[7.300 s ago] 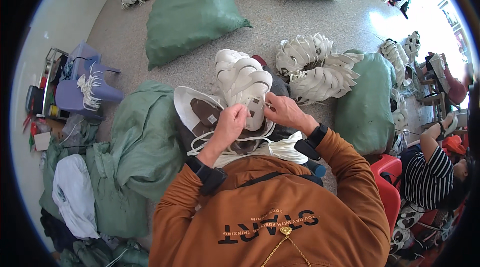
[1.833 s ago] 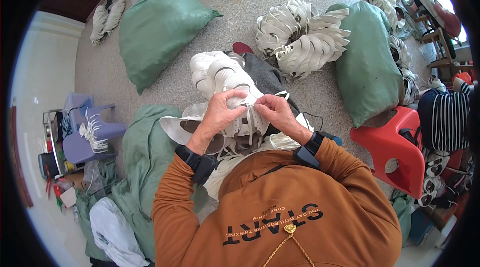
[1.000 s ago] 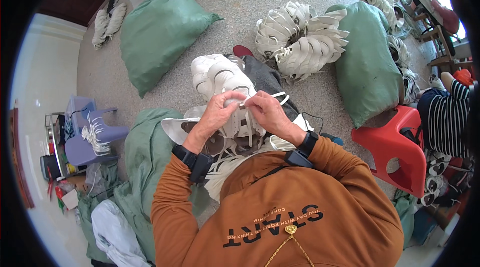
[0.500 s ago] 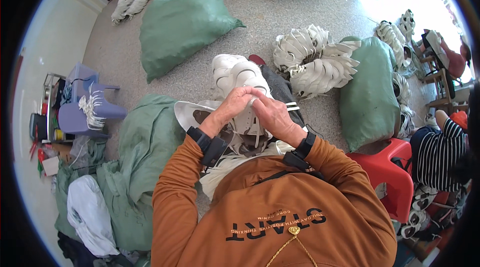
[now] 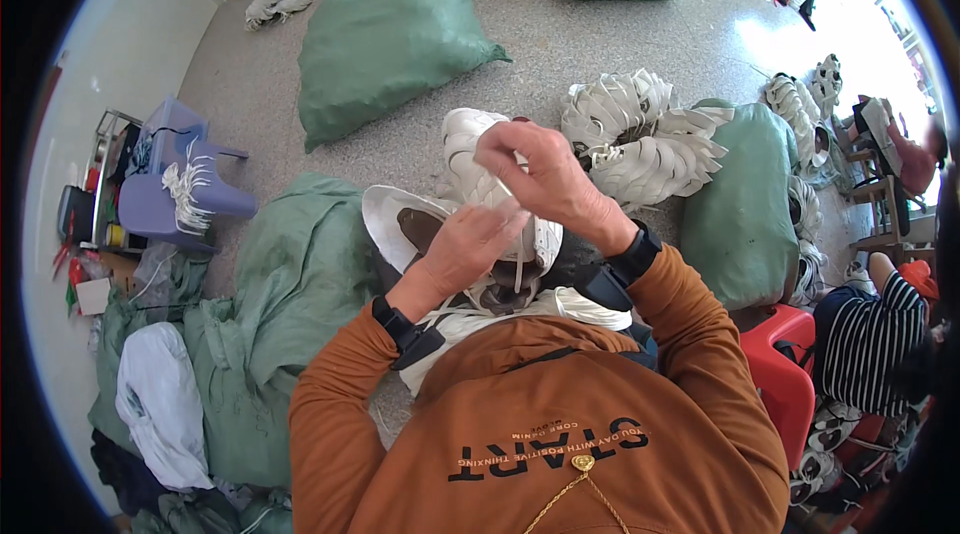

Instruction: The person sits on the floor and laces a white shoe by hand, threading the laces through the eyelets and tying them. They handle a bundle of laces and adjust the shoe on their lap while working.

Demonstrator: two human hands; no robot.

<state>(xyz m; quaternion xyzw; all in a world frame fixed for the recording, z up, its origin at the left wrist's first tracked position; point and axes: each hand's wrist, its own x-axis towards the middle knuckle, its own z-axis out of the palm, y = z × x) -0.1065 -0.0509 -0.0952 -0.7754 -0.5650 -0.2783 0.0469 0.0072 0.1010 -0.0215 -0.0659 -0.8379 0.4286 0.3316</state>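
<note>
Over my lap lies a white shoe upper (image 5: 385, 214) with a grey-brown lining, its opening toward me. My left hand (image 5: 465, 249) is closed on its front part, the fingertips partly blurred. Raised just above it, my right hand (image 5: 545, 179) has thumb and finger pinched together on a thin white lace, which is hard to make out. Beyond my hands lies a stack of nested white shoe uppers (image 5: 462, 144). A bundle of white laces (image 5: 590, 306) rests across my lap.
Green sacks (image 5: 390, 54) lie ahead and one (image 5: 740, 204) to the right, beside stacked uppers (image 5: 660, 169). A red stool (image 5: 780, 354) stands at my right, near a person in stripes (image 5: 870, 349). At left are green cloth (image 5: 290, 284) and a purple chair (image 5: 170, 204) holding laces.
My right hand has lifted up and away from the shoe upper, parting from my left hand. My left hand has moved slightly nearer me. The view has shifted a little.
</note>
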